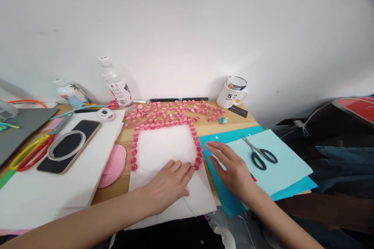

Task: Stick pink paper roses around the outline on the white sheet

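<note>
A white sheet of paper (163, 144) lies before me, bordered on three sides by small pink rolled-paper roses (133, 151). My left hand (171, 181) rests over the sheet with fingers stretched out, its index fingertip touching or right beside the lowest rose of the right-hand row (196, 165). Just right of that row, my right hand (232, 167) hovers over blue paper (228, 198), fingers apart and holding nothing. Behind the sheet, many loose pink roses (152, 113) are scattered on the wooden table. A thin pale curved line shows on the sheet near my left hand.
Black-handled scissors (260, 155) lie on light blue paper (286, 163) to the right. A mug (228, 96), a dark card (238, 111) and a clear bottle (118, 85) stand or lie toward the wall. At left are a phone (70, 148), a tape ring (49, 151) and red-yellow scissors (35, 153).
</note>
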A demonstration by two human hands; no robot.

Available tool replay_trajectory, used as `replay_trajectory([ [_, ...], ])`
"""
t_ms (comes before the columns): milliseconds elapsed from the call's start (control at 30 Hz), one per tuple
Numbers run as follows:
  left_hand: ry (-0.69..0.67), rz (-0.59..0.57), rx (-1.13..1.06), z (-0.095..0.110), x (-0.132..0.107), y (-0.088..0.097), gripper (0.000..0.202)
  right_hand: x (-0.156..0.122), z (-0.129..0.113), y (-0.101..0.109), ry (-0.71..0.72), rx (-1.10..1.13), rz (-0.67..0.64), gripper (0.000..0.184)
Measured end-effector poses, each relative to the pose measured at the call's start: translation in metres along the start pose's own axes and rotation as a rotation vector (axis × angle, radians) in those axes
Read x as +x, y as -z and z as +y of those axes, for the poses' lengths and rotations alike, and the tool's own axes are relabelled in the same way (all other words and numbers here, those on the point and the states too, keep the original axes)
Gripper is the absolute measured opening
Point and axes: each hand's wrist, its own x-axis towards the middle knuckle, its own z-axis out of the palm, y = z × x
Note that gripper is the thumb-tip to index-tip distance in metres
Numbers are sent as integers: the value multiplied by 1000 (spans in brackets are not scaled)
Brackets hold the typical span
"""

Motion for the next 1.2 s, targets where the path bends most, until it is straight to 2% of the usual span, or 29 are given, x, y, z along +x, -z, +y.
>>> replay_trajectory([
  [100,16,11,-2,1,-1,-2,71,30,24,-4,-77,22,66,24],
  [233,18,38,13,5,-3,-1,79,71,52,-20,-179,137,47,19],
  [367,-11,35,4,10,-8,0,84,109,68,-41,-149,199,-84,16],
  [533,-31,44,-57,10,-12,-5,85,140,75,-67,-13,112,-319,16],
  [667,-37,47,-62,8,-11,-6,85,148,82,-79,37,48,-458,16],
  [867,-5,5,-136,4,-9,5,86,141,90,-71,71,31,-521,13],
  [933,11,0,-166,2,-8,10,86,139,92,-68,87,17,-506,12],
  [1033,17,-14,-184,-3,-6,18,78,138,94,-66,91,13,-415,14],
  [1133,67,-48,-131,-11,-4,24,63,143,97,-66,62,-11,-339,14],
  [1200,133,-54,-65,-18,-3,25,49,149,99,-68,15,-58,-349,14],
])
